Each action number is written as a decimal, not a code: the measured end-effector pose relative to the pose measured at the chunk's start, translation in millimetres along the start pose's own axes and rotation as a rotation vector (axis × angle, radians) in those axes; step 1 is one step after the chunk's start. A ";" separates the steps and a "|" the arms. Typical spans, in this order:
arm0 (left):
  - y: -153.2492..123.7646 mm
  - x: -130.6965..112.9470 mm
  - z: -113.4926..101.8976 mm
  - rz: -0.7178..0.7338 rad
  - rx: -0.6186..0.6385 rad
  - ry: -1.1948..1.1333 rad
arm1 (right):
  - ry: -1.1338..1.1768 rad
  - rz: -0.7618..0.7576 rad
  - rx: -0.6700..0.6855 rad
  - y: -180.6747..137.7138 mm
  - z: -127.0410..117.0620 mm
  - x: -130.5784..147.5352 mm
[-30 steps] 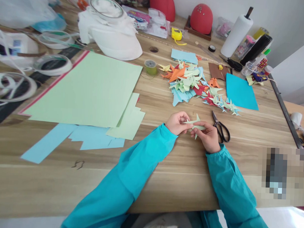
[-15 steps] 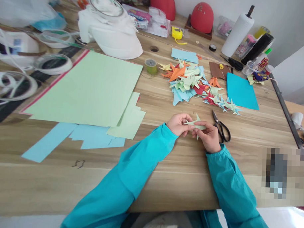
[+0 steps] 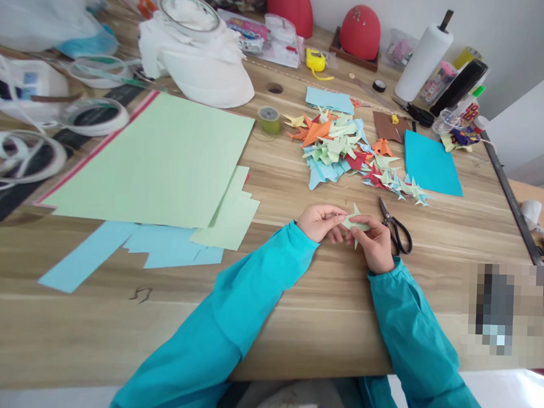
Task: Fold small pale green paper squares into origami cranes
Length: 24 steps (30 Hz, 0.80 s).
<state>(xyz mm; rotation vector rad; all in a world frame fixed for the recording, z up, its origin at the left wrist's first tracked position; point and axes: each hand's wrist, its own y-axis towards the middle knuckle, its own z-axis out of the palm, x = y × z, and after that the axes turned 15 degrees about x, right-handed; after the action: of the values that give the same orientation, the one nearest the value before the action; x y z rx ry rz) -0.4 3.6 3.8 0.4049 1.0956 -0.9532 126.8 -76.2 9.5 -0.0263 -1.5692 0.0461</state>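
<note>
A small light green origami crane [image 3: 355, 222] is held between both hands above the tabletop. My left hand [image 3: 321, 223] pinches its left end, with the thumb and fingertips covering that tip. On the right side, my right hand [image 3: 374, 243] grips the crane's body between thumb and forefinger; one point sticks up and another down past the fingers. Black-handled scissors [image 3: 396, 227] lie just right of my right hand. Behind the hands is a pile of folded paper cranes [image 3: 336, 148] in green, orange, red, blue and yellow.
Large light green sheets [image 3: 157, 158] cover the left of the wooden table [image 3: 268, 323], with blue paper strips [image 3: 89, 254] below them. A thread spool [image 3: 269, 120], a yellow tape measure [image 3: 315, 60] and a bright blue square sheet [image 3: 433, 163] lie farther back.
My left fingers have shifted slightly over the crane's left end, so its left tip is now hidden. The right hand keeps about the same place.
</note>
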 end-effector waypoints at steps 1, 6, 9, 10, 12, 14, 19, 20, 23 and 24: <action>0.0 -0.1 0.3 0.008 -0.004 0.008 | -0.006 -0.001 -0.003 0.2 0.3 -0.1; -0.8 -1.3 2.1 0.041 -0.015 0.057 | -0.025 -0.024 0.002 1.2 1.8 -1.3; -1.2 -0.9 2.1 0.044 -0.007 0.063 | -0.048 -0.040 0.013 1.1 2.5 -1.5; -1.3 -0.6 1.9 0.045 -0.002 0.066 | -0.059 -0.042 0.014 1.0 2.7 -1.4; -1.5 0.1 1.1 0.048 0.012 0.075 | -0.069 -0.036 0.011 0.5 3.2 -1.1; -1.6 0.6 0.3 0.045 0.035 0.082 | -0.074 -0.025 0.006 0.0 3.5 -0.7; -1.7 -0.4 -1.1 0.035 0.091 0.068 | -0.080 -0.017 -0.005 -0.8 4.0 0.6; -1.7 -0.8 -1.5 0.033 0.101 0.063 | -0.079 -0.019 -0.007 -0.8 3.9 0.9; -1.8 -2.0 -3.4 0.025 0.114 0.044 | -0.065 -0.025 -0.006 -0.8 3.3 1.7; -1.9 -2.4 -4.2 0.023 0.115 0.035 | -0.052 -0.025 -0.001 -0.8 2.8 1.8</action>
<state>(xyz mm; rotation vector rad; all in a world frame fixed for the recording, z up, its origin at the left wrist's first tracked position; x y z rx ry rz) -4.6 6.5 4.4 0.5285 1.0689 -0.9945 124.0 -76.9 11.3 -0.0060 -1.6209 0.0263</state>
